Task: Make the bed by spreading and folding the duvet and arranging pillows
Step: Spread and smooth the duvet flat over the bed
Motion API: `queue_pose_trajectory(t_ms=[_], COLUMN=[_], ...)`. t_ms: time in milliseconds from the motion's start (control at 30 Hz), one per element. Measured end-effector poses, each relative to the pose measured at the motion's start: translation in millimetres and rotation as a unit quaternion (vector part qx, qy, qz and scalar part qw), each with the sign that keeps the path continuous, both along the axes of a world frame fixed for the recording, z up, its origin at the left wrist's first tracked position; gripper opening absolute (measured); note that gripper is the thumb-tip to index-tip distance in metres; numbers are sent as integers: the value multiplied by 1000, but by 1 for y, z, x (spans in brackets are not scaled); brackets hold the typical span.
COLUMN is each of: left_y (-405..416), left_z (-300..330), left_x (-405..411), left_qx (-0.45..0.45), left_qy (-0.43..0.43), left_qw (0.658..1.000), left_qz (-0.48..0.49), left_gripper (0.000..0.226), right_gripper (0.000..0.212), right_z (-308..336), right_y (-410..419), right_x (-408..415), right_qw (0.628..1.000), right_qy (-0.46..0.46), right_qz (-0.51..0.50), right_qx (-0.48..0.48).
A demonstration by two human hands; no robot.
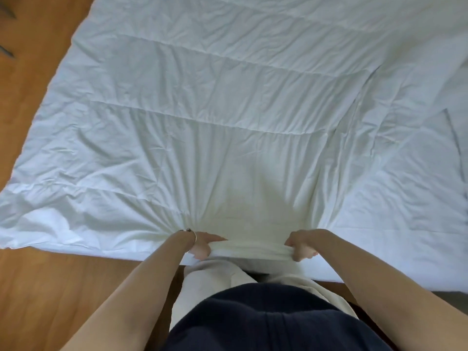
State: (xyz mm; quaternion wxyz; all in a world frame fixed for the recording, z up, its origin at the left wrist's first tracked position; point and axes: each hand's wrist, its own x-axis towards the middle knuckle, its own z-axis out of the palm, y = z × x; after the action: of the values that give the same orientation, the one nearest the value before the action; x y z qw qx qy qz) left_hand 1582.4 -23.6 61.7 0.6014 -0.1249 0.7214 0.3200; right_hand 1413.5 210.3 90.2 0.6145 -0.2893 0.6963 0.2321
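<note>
Wooden floor (38, 287) borders white duvet (215, 110) gripped by both hands.

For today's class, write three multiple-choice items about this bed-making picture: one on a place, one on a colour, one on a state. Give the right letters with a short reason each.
1. Where do the hands hold the duvet?
A. at its near edge, in front of the person
B. at its far edge
C. at its left corner

2. What colour is the floor?
A. grey
B. orange-brown wood
C. black

3. What state are the two hands in?
A. both flat and open on the cloth
B. one holds, one hangs free
C. both grip bunched cloth

Key:
1 A: the left hand and right hand meet the cloth at its near edge.
2 B: wood tone shows on the left.
3 C: the fingers curl round gathered fabric, and creases fan out from each grip.
</note>
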Motion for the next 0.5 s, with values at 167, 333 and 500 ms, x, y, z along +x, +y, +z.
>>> queue_pose_trajectory(t_ms=[167,333,500], left_y=[44,141,231], left_z=[-30,-19,-7], left_x=[-41,-139,-229], left_qx=[-52,-61,-68], left_qy=[-31,112,114], left_qw=[991,943,962], left_qz=[119,308,239], left_gripper=[82,42,48], right_gripper=[64,62,68], right_z=[-23,-27,-7], right_y=[44,84,106], right_x=[-41,-139,-217], right_qw=[987,972,955], right_qy=[12,60,115], right_qz=[-93,46,54], right_qx=[-129,-222,-270])
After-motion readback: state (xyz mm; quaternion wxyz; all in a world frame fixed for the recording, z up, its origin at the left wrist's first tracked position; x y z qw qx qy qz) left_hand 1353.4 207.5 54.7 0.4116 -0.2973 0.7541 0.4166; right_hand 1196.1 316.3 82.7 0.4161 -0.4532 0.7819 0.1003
